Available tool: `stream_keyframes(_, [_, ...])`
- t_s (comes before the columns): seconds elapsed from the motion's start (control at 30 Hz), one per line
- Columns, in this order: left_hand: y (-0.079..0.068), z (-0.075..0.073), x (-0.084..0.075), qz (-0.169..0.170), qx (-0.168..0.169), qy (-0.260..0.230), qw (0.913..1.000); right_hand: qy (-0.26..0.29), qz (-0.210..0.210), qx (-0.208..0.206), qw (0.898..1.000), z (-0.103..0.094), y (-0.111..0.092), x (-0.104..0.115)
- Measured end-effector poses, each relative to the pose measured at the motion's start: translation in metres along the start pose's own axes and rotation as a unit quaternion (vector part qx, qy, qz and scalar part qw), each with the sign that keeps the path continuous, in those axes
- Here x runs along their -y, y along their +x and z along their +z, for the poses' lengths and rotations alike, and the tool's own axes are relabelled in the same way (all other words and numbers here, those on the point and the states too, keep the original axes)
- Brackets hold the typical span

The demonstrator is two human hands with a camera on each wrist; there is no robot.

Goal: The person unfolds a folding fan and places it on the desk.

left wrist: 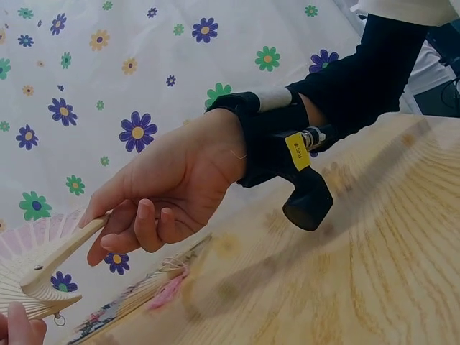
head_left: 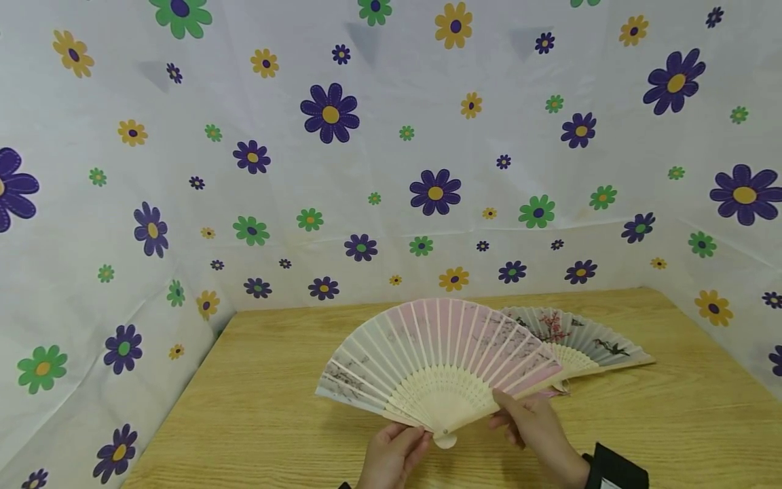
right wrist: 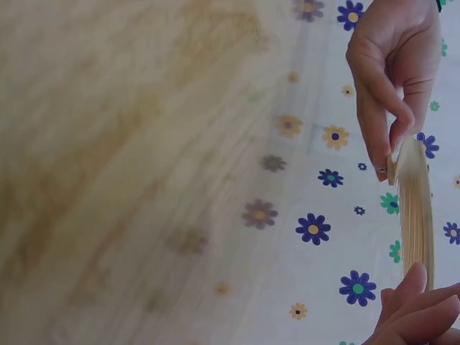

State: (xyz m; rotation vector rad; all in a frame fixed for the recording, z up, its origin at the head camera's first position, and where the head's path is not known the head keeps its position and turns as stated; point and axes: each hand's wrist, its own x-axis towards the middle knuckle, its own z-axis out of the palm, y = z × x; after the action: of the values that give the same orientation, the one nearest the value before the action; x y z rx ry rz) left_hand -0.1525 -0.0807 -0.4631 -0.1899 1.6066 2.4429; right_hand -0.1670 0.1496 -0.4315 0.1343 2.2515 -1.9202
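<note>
Spread wide over the table is a folding fan (head_left: 442, 346) with pale wooden ribs and a pink and whitish leaf printed with branches. My left hand (head_left: 394, 456) pinches its left outer rib near the pivot. The right hand (head_left: 537, 424) grips the right outer rib between thumb and fingers. Across the left wrist view, the right hand (left wrist: 172, 183) holds that rib (left wrist: 68, 248), and a small metal ring (left wrist: 60, 319) hangs by the pivot. From the right wrist, the fan (right wrist: 415, 208) appears nearly edge-on, with the left hand (right wrist: 395, 65) at its end.
A second open fan (head_left: 550, 333), grey-white with red blossoms, lies behind to the right, partly covered by the held one. Its pink tassel (left wrist: 169, 289) rests on the wooden table (head_left: 263, 394). A flower-printed white cloth (head_left: 379, 156) hangs around the back and sides.
</note>
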Motion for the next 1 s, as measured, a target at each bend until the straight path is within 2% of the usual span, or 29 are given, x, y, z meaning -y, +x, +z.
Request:
stream_keyframes(0.17, [0.001,-0.001,0.004,0.003,-0.018,-0.006,0.9998,0.026,0.015,0.019,0.999,0.001,-0.001,-0.003])
stream_keyframes(0.37, [0.002,0.000,0.001,0.004,-0.016,-0.032,0.9993,0.064,0.033,0.034,0.997,0.002,-0.002,-0.002])
stream_keyframes(0.63, [0.002,0.000,-0.002,0.001,-0.023,-0.046,0.9987,0.095,0.044,0.031,0.994,0.006,0.000,-0.003])
stream_keyframes(0.83, [0.004,-0.005,-0.002,0.005,-0.042,-0.063,0.9971,0.140,0.073,0.014,0.987,0.020,0.002,-0.007])
stream_keyframes(1.0, [0.007,-0.018,-0.010,0.008,-0.056,-0.058,0.9967,0.154,0.082,0.021,0.984,0.038,0.011,0.000])
